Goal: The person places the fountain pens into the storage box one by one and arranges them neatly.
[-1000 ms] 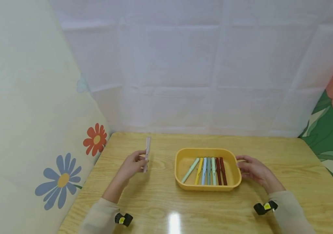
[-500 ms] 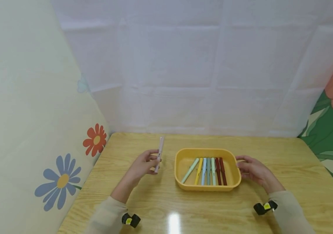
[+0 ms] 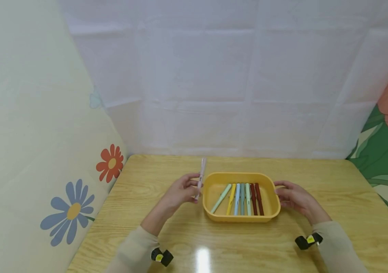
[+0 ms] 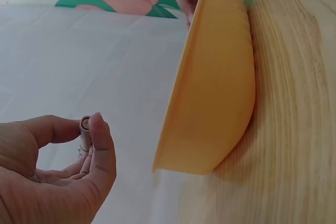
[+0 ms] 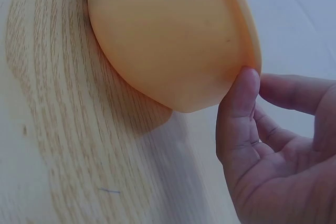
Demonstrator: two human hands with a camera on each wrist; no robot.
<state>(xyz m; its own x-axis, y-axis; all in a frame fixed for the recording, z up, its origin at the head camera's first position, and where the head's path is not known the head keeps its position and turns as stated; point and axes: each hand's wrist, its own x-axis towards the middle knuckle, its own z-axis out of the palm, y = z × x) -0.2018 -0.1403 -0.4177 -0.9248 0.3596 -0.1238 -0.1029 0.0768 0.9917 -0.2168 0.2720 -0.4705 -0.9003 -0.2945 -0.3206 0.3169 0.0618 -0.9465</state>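
My left hand pinches a pale pink pen between thumb and fingers, just off the left end of a yellow plastic tray. The pen stands nearly upright, leaning a little right; in the left wrist view its round end faces the camera. At the tray's right end, my right hand pinches the rim, with the thumb against the outer wall in the right wrist view. Inside lie a slanted light green pen, a yellow pen, several blue and green pens, and two dark red pens.
The tray rests on a wood-grain table whose back edge meets a white cloth. Flower-printed sheets hang at the left and right sides. Each sleeve carries a black wrist camera.
The left hand has moved right with the pale pink pen, from well left of the tray to right beside its left rim. The right hand and the tray have stayed in place.
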